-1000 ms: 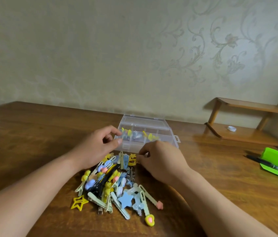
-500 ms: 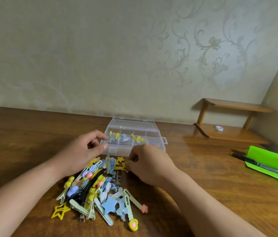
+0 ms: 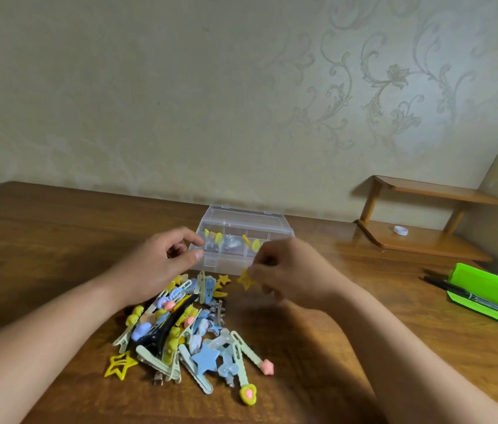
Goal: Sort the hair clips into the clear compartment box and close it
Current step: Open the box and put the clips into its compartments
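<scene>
Fig.: sorting step, early-to-mid task. R hand (image 3: pixel 284 270), just in front of the clear box (image 3: pixel 211 264), pinches a yellow star clip (image 3: pixel 246 280) btwn thumb & fingertips, seemingly clear of the table (image 3: pixel 58 240). L hand (image 3: pixel 162 264) sits at box's front-left corner, fingers loosely curled, nothing in it. Contact w/ box wall: can't tell. Lid (image 3: pixel 241 214) stands open at box's back. A few yellow & blue clips lie in its middle row. Pile of clips (image 3: pixel 186 328) lies in front of box, so most sorting remains. Next move, prob.: carry star over front wall, release into the compartment w/ like clips. Needs small, aimed drop. Unclear: R fingertips blurred; box's front-right corner hidden behind R hand; compartment count.
</scene>
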`<state>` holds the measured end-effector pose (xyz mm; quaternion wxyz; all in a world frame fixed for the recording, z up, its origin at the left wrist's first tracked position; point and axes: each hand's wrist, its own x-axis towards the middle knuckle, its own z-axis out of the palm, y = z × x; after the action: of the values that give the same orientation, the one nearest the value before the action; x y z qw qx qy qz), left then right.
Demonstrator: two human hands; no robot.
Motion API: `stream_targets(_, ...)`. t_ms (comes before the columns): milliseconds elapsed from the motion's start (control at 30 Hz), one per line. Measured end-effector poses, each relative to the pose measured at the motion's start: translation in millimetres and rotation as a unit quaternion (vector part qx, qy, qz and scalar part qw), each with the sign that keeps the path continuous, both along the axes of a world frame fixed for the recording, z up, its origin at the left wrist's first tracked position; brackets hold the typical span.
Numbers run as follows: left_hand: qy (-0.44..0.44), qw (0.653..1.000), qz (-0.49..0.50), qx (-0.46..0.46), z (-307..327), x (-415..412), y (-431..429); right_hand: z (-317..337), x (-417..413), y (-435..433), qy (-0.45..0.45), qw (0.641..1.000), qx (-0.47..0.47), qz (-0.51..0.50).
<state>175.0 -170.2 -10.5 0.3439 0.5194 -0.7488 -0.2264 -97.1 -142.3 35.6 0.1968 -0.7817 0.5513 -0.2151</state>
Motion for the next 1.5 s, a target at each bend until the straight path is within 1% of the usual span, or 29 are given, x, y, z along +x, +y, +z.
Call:
stream_targets(67,0.009,1.0,-0.001,0.0,0,-1,-1,9,-10,-13,-0.078,0.994,-0.039,-0.061)
stream_targets(100,0.015,1.0,-0.001,-0.001,-1,-1,-2,14,-14,-25,-0.091,0.989,-0.06,-0.095)
stream_targets(167,0.02,1.0,-0.004,0.0,-2,0,-4,21,-18,-54,-0.081,0.983,-0.077,-0.149)
stream_targets(233,0.027,1.0,-0.004,0.002,-3,1,-7,25,-17,-82,-0.034,0.985,-0.052,-0.16)
stream_targets(333,0.039,0.999,-0.004,0.005,-4,3,-7,26,-8,-112,0.082,0.988,0.0,-0.13)
stream_targets(433,0.035,0.999,-0.007,0.006,-5,3,-9,27,0,-125,0.166,0.981,0.038,-0.088)
stream_targets(500,0.03,1.0,-0.007,0.004,-4,3,-9,28,4,-129,0.22,0.971,0.045,-0.076)
stream_targets(633,0.023,1.0,-0.008,0.006,-3,2,-7,31,10,-129,0.284,0.954,0.063,-0.074)
stream_targets(700,0.021,1.0,-0.007,0.004,-3,2,-7,33,10,-126,0.302,0.949,0.058,-0.077)
stream_targets(767,0.021,1.0,-0.009,0.003,-2,2,-7,31,7,-125,0.279,0.954,0.044,-0.097)
stream_targets(800,0.021,1.0,-0.01,0.004,-2,1,-6,29,5,-124,0.246,0.962,0.033,-0.114)
stream_targets(900,0.027,1.0,-0.016,0.004,-2,2,-6,26,8,-98,0.151,0.977,-0.067,-0.138)
stream_targets(967,0.029,0.999,-0.021,0.004,-2,2,-5,21,14,-67,0.074,0.982,-0.119,-0.129)
stream_targets(1033,0.019,0.999,-0.025,0.004,-3,1,-6,14,20,-34,0.008,0.987,-0.134,-0.087)
stream_targets(1067,0.012,1.0,-0.025,0.002,-4,0,-6,10,23,-20,0.004,0.99,-0.131,-0.058)
stream_targets(1167,-0.007,1.0,-0.016,-0.014,-7,-2,-8,-4,33,-3,0.044,0.995,-0.089,0.008)
stream_targets(1233,-0.004,1.0,-0.01,-0.026,-8,-2,-10,-12,36,-5,0.066,0.995,-0.077,0.017)
stream_targets(1367,0.006,0.999,0.002,-0.038,-9,-1,-12,-23,39,-7,0.13,0.988,-0.083,0.031)
stream_targets(1500,0.0,0.999,0.002,-0.042,-9,0,-13,-23,42,-10,0.147,0.983,-0.111,0.026)
